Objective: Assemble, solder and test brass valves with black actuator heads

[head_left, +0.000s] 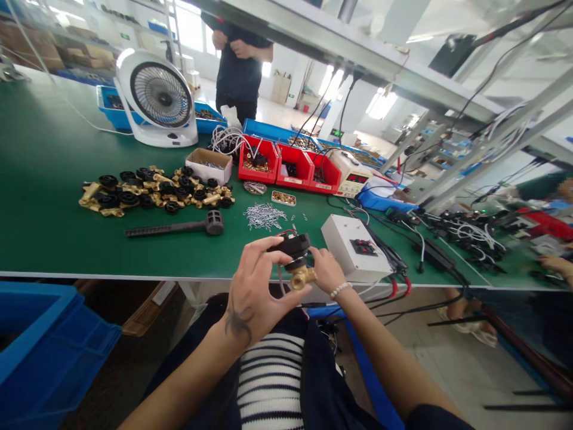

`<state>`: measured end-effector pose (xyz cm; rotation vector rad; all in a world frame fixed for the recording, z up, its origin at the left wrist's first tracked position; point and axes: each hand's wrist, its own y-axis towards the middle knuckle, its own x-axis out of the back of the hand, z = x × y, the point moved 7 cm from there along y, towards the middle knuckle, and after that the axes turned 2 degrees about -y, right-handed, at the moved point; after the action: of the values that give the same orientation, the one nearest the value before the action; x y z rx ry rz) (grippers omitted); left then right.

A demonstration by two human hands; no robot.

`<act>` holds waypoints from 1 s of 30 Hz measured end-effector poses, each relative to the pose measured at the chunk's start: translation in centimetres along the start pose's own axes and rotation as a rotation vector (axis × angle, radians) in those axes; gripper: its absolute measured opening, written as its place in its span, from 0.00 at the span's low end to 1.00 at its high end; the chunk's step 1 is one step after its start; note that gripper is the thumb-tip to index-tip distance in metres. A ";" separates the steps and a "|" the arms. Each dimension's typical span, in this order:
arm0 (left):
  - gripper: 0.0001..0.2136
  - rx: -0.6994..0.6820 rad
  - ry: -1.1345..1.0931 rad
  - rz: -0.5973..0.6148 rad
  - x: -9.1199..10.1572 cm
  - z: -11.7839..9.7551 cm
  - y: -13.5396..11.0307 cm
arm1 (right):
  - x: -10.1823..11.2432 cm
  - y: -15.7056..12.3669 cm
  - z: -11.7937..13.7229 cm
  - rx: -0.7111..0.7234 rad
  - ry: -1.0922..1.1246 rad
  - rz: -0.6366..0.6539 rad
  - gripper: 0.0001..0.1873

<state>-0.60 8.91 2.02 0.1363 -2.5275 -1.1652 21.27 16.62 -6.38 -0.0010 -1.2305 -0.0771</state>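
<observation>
Just over the table's front edge, my left hand point(253, 286) holds a brass valve with a black actuator head point(299, 276), thumb beneath the brass body and fingers on the black head. My right hand point(329, 272) is at the valve's right side, its fingers curled and touching it; some fingertips are hidden behind it. A thin cable runs down from the head. Beyond the hands lies a heap of small metal clips point(265, 216). To the left is a dark mallet-like tool point(179, 229), with a pile of brass valve bodies with black parts point(152, 190) behind it.
On the green table point(45, 227) stand a white fan point(161, 95), a cardboard box point(209, 165), red bins point(258, 160), a power supply point(351, 174) and a grey-white control box point(356, 248). Cables lie to the right. A person point(239, 65) stands opposite; a blue crate point(45, 340) is lower left.
</observation>
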 end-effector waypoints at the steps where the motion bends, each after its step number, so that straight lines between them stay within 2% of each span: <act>1: 0.17 -0.017 0.015 -0.006 0.3 -0.4 0.1 | 0.4 0.0 0.6 0.026 0.003 -0.013 0.26; 4: 0.18 -0.044 0.040 -0.002 0.8 -0.9 0.0 | 2.7 -1.1 3.0 0.154 0.105 -0.089 0.22; 6: 0.18 -0.052 0.047 -0.007 1.1 -1.0 -0.2 | 4.8 -3.0 5.3 0.357 0.347 -0.145 0.23; 8: 0.17 -0.048 0.046 -0.015 1.4 -1.0 -0.3 | 6.8 -5.3 7.6 0.591 0.571 -0.149 0.28; 10: 0.16 -0.045 0.044 -0.011 1.7 -1.1 -0.3 | 7.8 -7.0 9.2 0.724 0.617 -0.096 0.30; 15: 0.15 -0.025 0.010 0.021 1.9 -0.8 -0.2 | 7.9 -7.3 10.8 0.781 0.503 0.018 0.24; 19: 0.16 -0.020 0.010 -0.007 2.0 -0.3 -0.2 | 7.7 -6.9 11.2 0.804 0.506 0.001 0.22; 23: 0.16 0.013 0.008 -0.011 1.9 0.7 -0.5 | 6.5 -6.5 11.1 0.764 0.486 0.006 0.22; 25: 0.16 0.062 -0.006 -0.021 1.9 1.9 -1.0 | 5.5 -5.9 11.1 0.747 0.458 0.047 0.22; 27: 0.15 0.181 -0.070 -0.041 1.8 4.0 -1.7 | 4.6 -4.9 11.6 0.730 0.430 0.079 0.21; 30: 0.16 0.376 -0.169 -0.089 1.1 8.2 -3.2 | 4.3 -2.4 13.8 0.689 0.445 -0.010 0.20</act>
<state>-4.78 12.46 -5.00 0.2559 -2.8951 -0.7455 9.61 14.57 2.22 0.5923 -0.7622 0.3261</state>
